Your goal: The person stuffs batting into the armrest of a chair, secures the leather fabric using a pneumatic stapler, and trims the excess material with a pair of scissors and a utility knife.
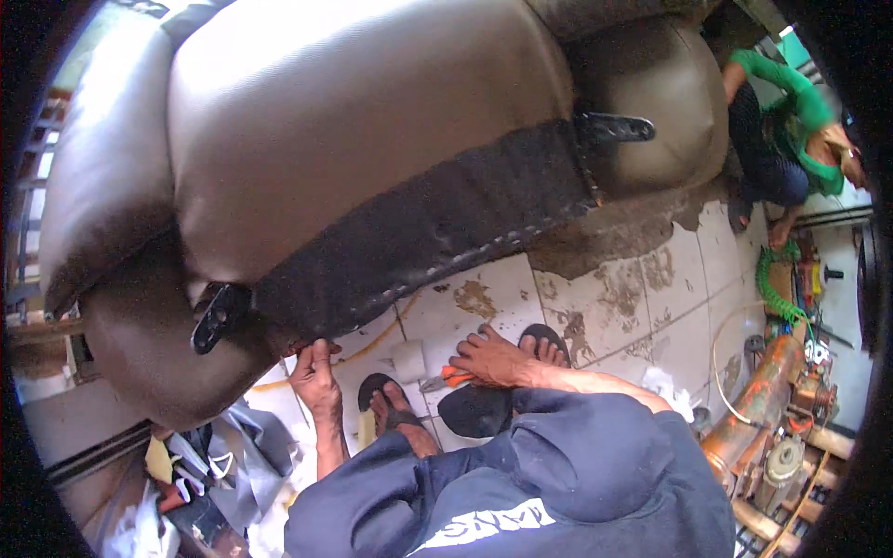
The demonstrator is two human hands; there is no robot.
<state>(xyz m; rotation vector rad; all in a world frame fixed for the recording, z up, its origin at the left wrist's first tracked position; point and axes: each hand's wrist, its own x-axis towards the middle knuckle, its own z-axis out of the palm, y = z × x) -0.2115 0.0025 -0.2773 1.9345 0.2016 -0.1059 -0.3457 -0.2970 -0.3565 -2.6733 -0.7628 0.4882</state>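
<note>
A large brown leather-covered seat [372,121] lies across the upper view, with a black fabric strip [419,223] along its lower side. Pale stitch-like marks run along the strip's near edge. At that edge's left corner, my left hand [318,377] has its thumb and fingers pinched together on the fabric. My right hand [493,358] is closed around an orange-handled tool [454,376] low above the floor, between my feet. Its grey tip points left; my fingers hide most of it, so I cannot tell pliers from scissors.
Black metal brackets [221,318] stick out at both ends of the strip. Scraps of grey sheet [256,456] lie at lower left. At right are an orange-brown cylindrical tank [758,395] with machinery and a coiled green hose [770,288]. A person in a green top [791,84] crouches at upper right.
</note>
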